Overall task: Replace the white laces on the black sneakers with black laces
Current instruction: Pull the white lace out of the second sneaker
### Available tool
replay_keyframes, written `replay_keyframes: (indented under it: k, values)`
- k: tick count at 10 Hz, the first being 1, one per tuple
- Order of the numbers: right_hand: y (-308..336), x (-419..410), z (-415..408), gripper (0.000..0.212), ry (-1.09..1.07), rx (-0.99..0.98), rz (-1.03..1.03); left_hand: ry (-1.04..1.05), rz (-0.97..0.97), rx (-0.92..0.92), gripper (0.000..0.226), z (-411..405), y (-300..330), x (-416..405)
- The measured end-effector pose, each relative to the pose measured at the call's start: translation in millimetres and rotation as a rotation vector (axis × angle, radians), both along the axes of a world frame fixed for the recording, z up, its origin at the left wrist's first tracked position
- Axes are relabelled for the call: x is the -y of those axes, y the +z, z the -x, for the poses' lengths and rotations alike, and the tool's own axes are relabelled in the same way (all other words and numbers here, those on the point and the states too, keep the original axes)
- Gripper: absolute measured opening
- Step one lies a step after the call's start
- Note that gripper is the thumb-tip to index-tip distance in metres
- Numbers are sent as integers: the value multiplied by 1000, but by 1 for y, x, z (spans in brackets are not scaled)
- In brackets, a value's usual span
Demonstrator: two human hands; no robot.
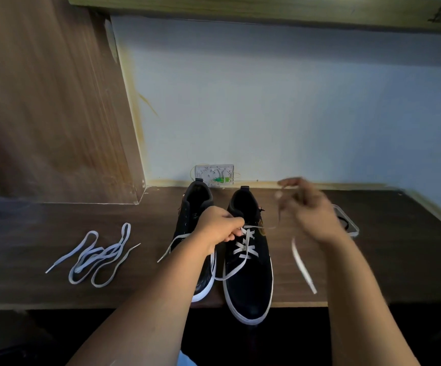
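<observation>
Two black sneakers with white soles stand side by side near the middle of the dark wooden worktop (55, 291), toes toward its front edge and heels toward the back wall. The right sneaker (248, 273) overhangs the front edge with its toe and carries a white lace (244, 247) crossed through its lower eyelets only; the upper eyelets are bare. The left sneaker (195, 207) is largely hidden behind the forearm, and no lace can be made out in the part that shows. The left hand (222, 228) is at the tongue of the right sneaker, its grip pinched together on the lace at the topmost crossing; one free end trails leftward over the left sneaker toward the worktop. The right hand (309, 210), blurred by motion, is raised above the worktop to the right of the sneakers, fingers curled, its grip apparently clamped on the lace's other end, which runs from the shoe up to the hand and hangs down toward the front edge. A loose white lace (98, 256) lies in tangled loops on the left part of the worktop, well apart from the shoes. A clear, rounded-corner frame (348, 223) lies behind the right hand toward the right edge, with something dark inside it. A small white wall box (214, 174) sits at the back edge behind the heels.
</observation>
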State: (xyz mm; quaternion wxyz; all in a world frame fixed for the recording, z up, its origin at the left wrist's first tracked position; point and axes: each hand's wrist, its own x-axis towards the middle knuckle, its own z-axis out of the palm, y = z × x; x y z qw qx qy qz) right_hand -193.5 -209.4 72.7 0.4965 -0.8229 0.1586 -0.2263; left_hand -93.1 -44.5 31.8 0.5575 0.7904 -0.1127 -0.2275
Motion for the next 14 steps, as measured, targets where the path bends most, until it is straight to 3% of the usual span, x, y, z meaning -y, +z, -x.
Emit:
replay_keyframes:
  k: [1, 2, 3, 4, 5, 6, 7, 8, 9, 10, 11, 13, 14]
  values:
    - [-13, -14, -12, 41, -127, -440, 694, -103, -51, 211, 12, 2, 4, -3]
    - [-21, -34, -22, 31, 57, -335, 640, -205, -148, 566, 11, 5, 2, -1]
    - [-42, -38, -29, 26, 268, -378, 571, -279, -164, 746, 17, 8, -2, 0]
    - [-54, -29, -29, 25, 278, -264, 435, -329, -135, 680, 15, 8, -7, -2]
    - [-49, -22, -28, 26, 145, -107, 568, -236, -78, 632, 13, 1, -8, -5]
    - [-39, -25, -25, 27, 121, -5, 486, -231, -122, 688, 21, -7, -14, -5]
    - [-37, -25, -23, 34, 200, 43, 315, -224, -137, 716, 8, -11, -23, -3]
    - [-41, -25, -24, 40, 201, 22, 180, -62, -21, 795, 13, -9, -17, 0]
    - [-51, -29, -27, 31, 176, -26, 262, 33, 250, 777, 14, -2, 3, 1]
    - [-57, -35, -28, 13, 170, -31, 267, -55, 232, 842, 15, 2, 5, 1]
    - [-53, -36, -26, 25, 130, 108, 200, -17, 82, 842, 26, -1, -4, -1]
    - [-40, -36, -30, 11, 26, 328, -55, -230, -100, 540, 20, -10, -3, -10]
    - [-39, -36, -29, 7, 72, 245, -150, -208, -169, 658, 14, -10, -6, -13]
